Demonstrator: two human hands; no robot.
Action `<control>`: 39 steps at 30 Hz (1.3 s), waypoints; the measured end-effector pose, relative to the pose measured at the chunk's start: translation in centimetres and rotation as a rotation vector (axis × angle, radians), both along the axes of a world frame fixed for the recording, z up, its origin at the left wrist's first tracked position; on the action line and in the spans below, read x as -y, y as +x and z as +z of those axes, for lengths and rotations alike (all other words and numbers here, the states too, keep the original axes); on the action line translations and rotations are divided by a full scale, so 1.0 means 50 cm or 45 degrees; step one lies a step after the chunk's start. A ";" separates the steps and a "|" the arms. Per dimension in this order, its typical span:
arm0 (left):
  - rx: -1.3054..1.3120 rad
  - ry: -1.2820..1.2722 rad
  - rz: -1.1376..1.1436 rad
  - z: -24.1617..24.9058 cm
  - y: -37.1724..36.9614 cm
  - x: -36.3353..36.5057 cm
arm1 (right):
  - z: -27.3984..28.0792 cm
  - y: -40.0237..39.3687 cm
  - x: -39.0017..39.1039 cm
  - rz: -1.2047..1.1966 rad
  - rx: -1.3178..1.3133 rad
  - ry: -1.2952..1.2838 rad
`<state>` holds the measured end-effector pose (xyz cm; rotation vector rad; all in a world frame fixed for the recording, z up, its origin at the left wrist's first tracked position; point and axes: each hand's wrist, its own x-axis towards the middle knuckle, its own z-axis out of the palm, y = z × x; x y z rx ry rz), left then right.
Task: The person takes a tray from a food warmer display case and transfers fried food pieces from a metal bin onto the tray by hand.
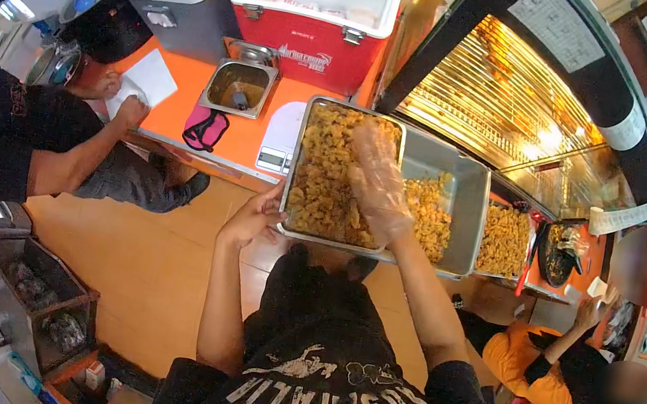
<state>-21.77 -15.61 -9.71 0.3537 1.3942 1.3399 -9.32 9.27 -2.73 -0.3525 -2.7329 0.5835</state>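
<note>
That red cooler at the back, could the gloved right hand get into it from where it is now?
Probably not easily: the right hand rests on the food in the metal tray, and the red cooler sits beyond the tray, though its lid is open.

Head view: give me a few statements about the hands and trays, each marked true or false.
1. The left hand grips the edge of the tray of fried food. True.
2. The right hand is bare. False: it wears a clear plastic glove.
3. The right hand rests over the food in the tray. True.
4. The red cooler has its lid shut. False: the lid is up.
5. The scale stands on the orange counter. True.
</note>
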 end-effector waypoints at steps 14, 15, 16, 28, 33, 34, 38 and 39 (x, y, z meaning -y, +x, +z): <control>-0.037 -0.011 -0.034 0.006 0.000 -0.005 | 0.023 0.318 -0.111 -0.611 0.133 -0.962; -0.037 -0.020 -0.024 0.017 0.001 -0.007 | 0.027 0.319 -0.100 -0.718 0.015 -1.392; -0.035 -0.029 -0.007 0.022 0.003 -0.009 | 0.030 0.316 -0.093 -0.738 -0.020 -1.383; -0.106 -0.105 -0.022 -0.032 -0.017 -0.005 | -0.080 0.273 -0.042 -0.935 -0.222 -0.805; -0.048 -0.014 -0.011 0.001 -0.002 -0.009 | -0.121 0.275 -0.091 -0.973 0.155 -0.751; -0.091 -0.069 -0.033 -0.001 -0.005 -0.005 | -0.130 0.272 -0.091 -0.820 0.289 -0.683; -0.037 0.023 0.015 -0.007 -0.002 -0.008 | -0.058 0.256 -0.056 -0.524 0.256 -0.532; -0.029 0.013 0.027 -0.010 0.000 0.000 | -0.015 0.249 -0.034 -0.605 0.405 -0.645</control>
